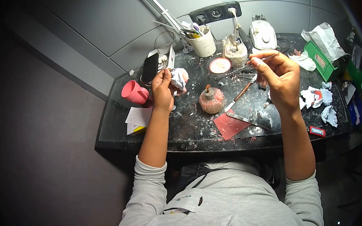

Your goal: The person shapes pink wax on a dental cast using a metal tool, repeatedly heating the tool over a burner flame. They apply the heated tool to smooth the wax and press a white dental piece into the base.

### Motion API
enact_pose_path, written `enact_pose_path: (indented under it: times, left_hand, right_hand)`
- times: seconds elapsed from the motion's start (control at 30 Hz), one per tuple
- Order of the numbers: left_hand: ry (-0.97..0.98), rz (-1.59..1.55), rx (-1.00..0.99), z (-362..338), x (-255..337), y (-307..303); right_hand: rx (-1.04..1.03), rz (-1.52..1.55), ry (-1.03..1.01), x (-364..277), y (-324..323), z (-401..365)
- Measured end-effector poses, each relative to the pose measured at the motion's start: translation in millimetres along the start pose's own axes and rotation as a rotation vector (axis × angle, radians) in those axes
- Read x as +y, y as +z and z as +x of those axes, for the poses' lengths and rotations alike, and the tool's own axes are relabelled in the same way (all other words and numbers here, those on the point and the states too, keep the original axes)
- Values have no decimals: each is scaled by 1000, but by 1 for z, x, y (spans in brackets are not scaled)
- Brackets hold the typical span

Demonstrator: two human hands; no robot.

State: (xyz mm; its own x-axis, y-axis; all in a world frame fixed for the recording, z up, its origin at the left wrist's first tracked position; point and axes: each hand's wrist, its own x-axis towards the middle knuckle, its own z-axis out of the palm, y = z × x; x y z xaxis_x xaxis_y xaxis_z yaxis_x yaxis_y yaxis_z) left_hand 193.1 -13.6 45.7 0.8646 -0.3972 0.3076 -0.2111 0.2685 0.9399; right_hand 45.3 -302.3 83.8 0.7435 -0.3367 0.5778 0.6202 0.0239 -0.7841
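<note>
My left hand (163, 91) is closed around a crumpled white tissue (178, 78) with something pink at its edge, over the left part of the black table. Raised over the right part, my right hand (280, 80) pinches a thin tool (272, 56) between thumb and fingertips. Between the hands stands a round glass burner (211, 100) with pinkish contents and an orange tip at its neck. To its right lie a brown-handled tool (244, 92), a metal spatula (248, 120) and a red sheet (230, 127).
A pink cup (134, 92) and a black phone (150, 67) stand left. Behind are a white holder of tools (204, 44), a round dish (220, 65) and a white device (263, 35). At right are a green box (320, 61), crumpled paper (329, 115) and a matchbox (317, 131).
</note>
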Motion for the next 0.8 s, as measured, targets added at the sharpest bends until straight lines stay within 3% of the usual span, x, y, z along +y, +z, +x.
enact_pose_path:
  times: [0.03, 0.1, 0.37, 0.57, 0.8]
  left_hand:
    - [0, 0, -1, 2, -5, -1]
    - [317, 454, 206, 4, -14, 4]
    - [667, 611, 106, -5, -15, 23]
    - [776, 825, 71, -9, -7, 34]
    - [754, 879, 6, -12, -4, 42]
  right_hand:
    - [1, -1, 0, 0, 0, 0]
    - [-5, -2, 8, 0, -1, 0]
    - [-3, 4, 7, 1, -1, 0]
    - [-10, -4, 20, 0, -1, 0]
    - [-8, -9, 17, 0, -1, 0]
